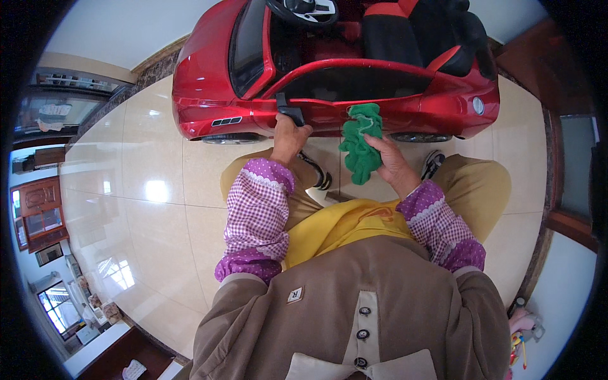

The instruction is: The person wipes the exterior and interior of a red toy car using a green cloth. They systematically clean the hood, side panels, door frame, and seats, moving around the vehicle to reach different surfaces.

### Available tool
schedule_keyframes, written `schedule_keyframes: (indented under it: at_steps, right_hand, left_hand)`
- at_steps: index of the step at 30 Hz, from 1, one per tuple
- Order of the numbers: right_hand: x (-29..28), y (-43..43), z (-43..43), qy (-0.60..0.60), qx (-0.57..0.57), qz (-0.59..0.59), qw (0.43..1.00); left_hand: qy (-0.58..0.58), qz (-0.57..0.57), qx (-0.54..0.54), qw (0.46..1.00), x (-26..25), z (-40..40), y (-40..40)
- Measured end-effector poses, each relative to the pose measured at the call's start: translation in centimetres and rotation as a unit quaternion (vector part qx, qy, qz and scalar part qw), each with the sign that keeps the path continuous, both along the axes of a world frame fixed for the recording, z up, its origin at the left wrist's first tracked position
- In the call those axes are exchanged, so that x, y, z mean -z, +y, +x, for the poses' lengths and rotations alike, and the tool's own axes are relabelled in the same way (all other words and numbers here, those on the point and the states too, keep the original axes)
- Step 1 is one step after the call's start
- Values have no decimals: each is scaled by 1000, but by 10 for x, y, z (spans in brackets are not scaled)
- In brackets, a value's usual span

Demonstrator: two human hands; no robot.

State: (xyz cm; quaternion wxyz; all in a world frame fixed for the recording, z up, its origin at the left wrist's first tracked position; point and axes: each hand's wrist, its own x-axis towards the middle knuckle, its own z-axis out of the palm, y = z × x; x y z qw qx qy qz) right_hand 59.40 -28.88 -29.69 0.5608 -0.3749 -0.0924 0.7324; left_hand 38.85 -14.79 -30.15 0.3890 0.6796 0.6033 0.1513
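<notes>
A red ride-on toy car [332,114] stands side-on before me, with a black steering wheel [304,9] and a black-and-red seat [392,35]. My left hand [289,140] grips a black part, which looks like the car's side mirror [290,111], beside the door. Its far fingers are partly hidden. My right hand [392,159] holds a crumpled green cloth [362,142] close to the lower door, its thumb on the cloth's near side. Whether the cloth touches the car cannot be told. Checked purple sleeve covers are on both forearms.
Glossy beige floor tiles [156,228] lie around my bent knees. The car's far side is near a white wall [123,28]. A brown wooden door frame [570,228] is at right. Pink and yellow things [520,339] lie at lower right.
</notes>
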Motion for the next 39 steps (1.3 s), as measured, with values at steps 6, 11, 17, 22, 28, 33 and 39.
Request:
schedule_keyframes:
  at_steps: [6,11,17,22,28,33,39]
  right_hand:
    - [11,7,-18,39,-38,-22,998]
    - [21,28,-47,57,-88,-11,994]
    - [51,67,-92,132,-72,-30,988]
    - [71,85,-112,144,-19,-64,987]
    - [58,76,-92,183,36,-22,982]
    - [23,66,-36,151,75,32,985]
    - [8,29,25,59,176,-32,982]
  left_hand:
    - [15,8,4,1000,1,0,0]
    - [-9,-29,-33,999,10,-11,16]
    - [-58,11,-86,995,3,-2,20]
    - [17,47,-46,998,2,-7,27]
    - [-130,81,-62,986,23,-10,37]
    - [-149,29,-49,987,13,-7,40]
    - [-185,20,-119,975,-12,2,34]
